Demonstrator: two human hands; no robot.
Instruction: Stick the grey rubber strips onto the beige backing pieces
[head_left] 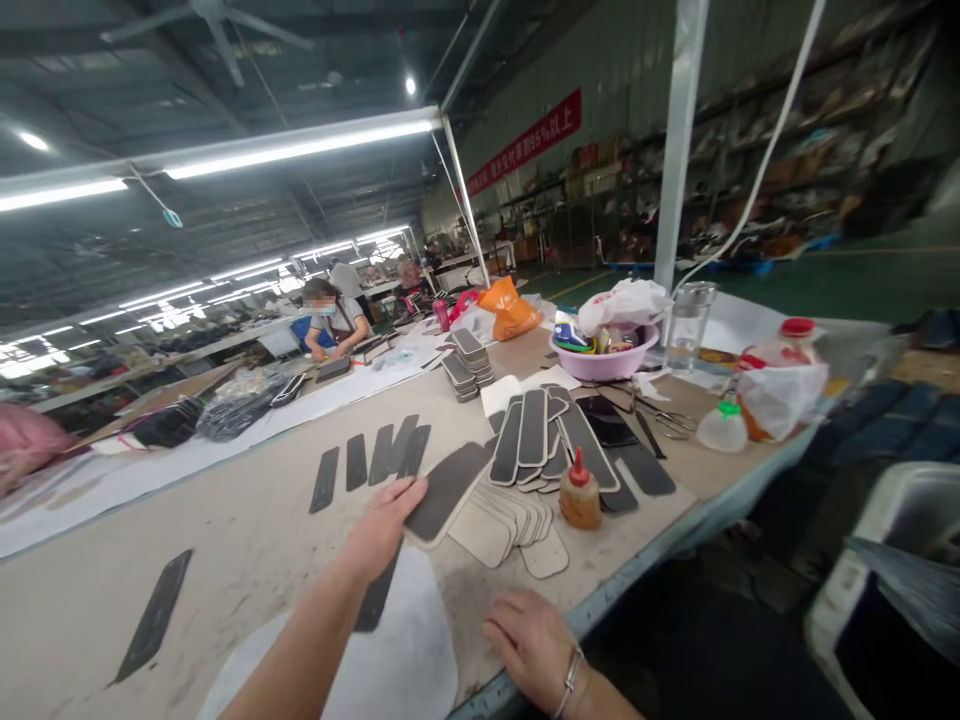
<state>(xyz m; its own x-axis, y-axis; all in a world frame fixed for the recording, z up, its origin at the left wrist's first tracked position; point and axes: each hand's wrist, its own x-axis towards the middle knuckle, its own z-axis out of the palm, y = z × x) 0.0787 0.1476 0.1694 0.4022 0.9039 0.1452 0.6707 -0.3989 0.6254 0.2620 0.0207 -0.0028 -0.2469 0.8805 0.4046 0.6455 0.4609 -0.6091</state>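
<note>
My left hand [386, 522] is closed on the near left end of a dark grey panel with a pale edge [448, 488]. This panel lies over a fanned row of pale-backed pieces [491, 525]. Below that hand a dark strip [377, 600] lies partly on a white sheet [416, 630]. My right hand [529, 640], with a bracelet at the wrist, rests by the table's front edge, fingers lying loosely and holding nothing. Beyond it stands a red-tipped squeeze bottle of amber liquid [580, 495], beside a pile of pale-edged dark panels [534, 428].
Several dark strips [356, 462] lie at mid-table, another strip [155, 615] at far left. Stacked panels [466, 365], a pink basin [604, 362], scissors [664, 415], a glass [690, 325] and a green-capped bottle [722, 428] stand or lie farther back. A co-worker [337, 320] sits across.
</note>
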